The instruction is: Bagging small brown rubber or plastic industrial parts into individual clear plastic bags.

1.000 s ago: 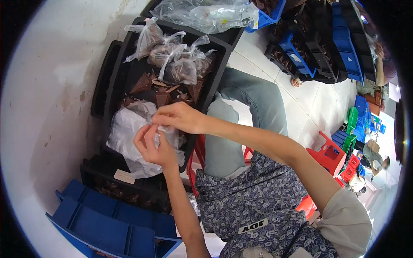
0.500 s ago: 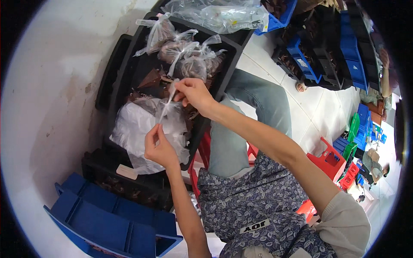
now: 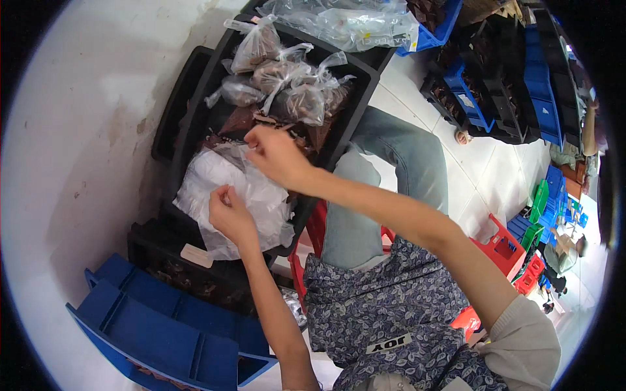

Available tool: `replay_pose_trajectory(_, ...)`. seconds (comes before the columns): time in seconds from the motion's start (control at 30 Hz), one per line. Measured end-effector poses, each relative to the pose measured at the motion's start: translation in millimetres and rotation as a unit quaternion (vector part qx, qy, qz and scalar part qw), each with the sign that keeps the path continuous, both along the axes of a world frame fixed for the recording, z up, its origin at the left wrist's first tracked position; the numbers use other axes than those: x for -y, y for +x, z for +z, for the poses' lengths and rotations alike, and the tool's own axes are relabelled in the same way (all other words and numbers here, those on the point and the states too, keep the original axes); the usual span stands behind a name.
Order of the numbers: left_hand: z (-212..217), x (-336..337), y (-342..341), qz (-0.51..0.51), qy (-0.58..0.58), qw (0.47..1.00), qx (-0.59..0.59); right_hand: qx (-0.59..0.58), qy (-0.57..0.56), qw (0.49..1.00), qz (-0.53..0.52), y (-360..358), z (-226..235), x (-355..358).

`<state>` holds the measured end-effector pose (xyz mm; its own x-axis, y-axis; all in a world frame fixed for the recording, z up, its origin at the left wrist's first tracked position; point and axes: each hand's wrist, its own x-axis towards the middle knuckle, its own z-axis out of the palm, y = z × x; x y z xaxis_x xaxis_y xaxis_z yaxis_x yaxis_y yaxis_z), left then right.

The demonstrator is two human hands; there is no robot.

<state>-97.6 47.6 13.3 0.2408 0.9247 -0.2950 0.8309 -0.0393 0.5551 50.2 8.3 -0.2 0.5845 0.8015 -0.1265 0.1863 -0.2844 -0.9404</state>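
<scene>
My left hand has its thumb and fingertips pinched together over a heap of clear, flat plastic bags. Just above and to the right, my right hand is curled, slightly blurred, near the heap's far edge. Whatever is between either hand's fingers is too small or hidden to make out. The heap lies in a black crate among brown pieces. At the crate's far end sit several knotted clear bags with brown contents.
Clear plastic packaging lies beyond the crate. A white wall rises on the left. Blue crates stand lower left, above dark bins. More stacked crates and a red stool are to the right. People are in the background.
A clear plastic strip stretched between my hands is no longer seen there. Another knotted bag shows left of the pile. Both hands have drawn leftward; the view has shifted slightly.
</scene>
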Motion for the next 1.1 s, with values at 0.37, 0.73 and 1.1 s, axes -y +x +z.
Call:
replay_pose_trajectory(0.37, -20, 16, -19, -0.109, 0.089, 0.968, -0.209, 0.132, -0.023, 0.987, -0.087, 36, 7, 4)
replay_pose_trajectory(0.73, 46, 37, 38, 0.019, -0.005, 0.978, 0.207, -0.356, 0.041, 0.924, -0.134, 88, 75, 54)
replay_pose_trajectory(1.1, 38, 35, 76, 0.198, -0.279, 0.862, 0.374, 0.100, -0.031, 0.980, -0.168, 82, 60, 81)
